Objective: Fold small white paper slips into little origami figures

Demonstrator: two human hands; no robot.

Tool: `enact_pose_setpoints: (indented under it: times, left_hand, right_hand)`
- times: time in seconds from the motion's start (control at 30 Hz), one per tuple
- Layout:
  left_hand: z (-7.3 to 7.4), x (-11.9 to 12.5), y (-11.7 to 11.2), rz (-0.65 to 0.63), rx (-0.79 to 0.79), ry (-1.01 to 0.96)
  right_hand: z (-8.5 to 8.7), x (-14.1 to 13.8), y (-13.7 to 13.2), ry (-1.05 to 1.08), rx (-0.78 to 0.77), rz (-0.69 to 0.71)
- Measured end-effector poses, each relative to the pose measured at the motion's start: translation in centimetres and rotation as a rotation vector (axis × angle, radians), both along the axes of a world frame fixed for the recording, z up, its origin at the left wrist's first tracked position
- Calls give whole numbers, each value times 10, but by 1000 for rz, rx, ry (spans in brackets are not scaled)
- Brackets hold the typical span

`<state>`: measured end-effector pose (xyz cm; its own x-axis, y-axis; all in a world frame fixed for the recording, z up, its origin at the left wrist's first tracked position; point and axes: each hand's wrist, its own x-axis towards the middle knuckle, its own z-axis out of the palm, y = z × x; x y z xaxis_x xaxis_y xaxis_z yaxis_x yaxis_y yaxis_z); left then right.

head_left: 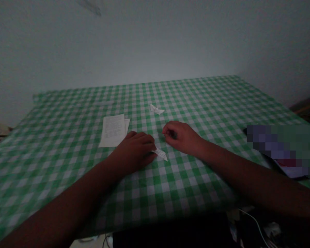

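Observation:
A small folded piece of printed paper (pixel 161 153) sticks out from between the thumb and fingers of my left hand (pixel 135 150), which is closed on it just above the tablecloth. The rest of that paper is hidden under the fingers. To its right, my right hand (pixel 182 136) is apart from the paper, its fingers curled in toward the thumb in a loose ring; nothing shows in them. Beyond both hands stands a little folded paper boat (pixel 157 110). Flat printed sheets (pixel 113 131) lie partly overlapping beside my left hand, on its far left side.
A green and white checked tablecloth (pixel 196 193) covers the table. At the right edge lies a dark flat object (pixel 286 168), mostly blurred out. A faint clear strip (pixel 103 103) rests at the back left. The wall (pixel 155 41) stands behind, and a cable (pixel 257 224) hangs below the front edge.

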<state>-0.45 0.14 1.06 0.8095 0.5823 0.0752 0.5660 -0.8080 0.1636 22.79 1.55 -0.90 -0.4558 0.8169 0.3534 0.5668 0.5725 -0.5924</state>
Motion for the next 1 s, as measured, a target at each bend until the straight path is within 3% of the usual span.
enact_pose_setpoints:
  times: [0.17,0.3,0.47,0.77,1.0]
  left_hand:
    - [-2,-1,0,74,33,-52]
    - [-10,2,1,31,7,-145]
    - [-13,3,-1,-32,-83,-166]
    - [3,1,-10,-55,-113,-71]
    - [9,0,-17,-59,-74,6]
  right_hand:
    - [-1,1,0,-134,-28,217]
    - [-3,1,0,-195,-21,276]
    - [-3,2,0,-231,-18,282]
    - [-6,-4,-4,-238,-40,172]
    - [-1,-4,-8,-289,-60,190]
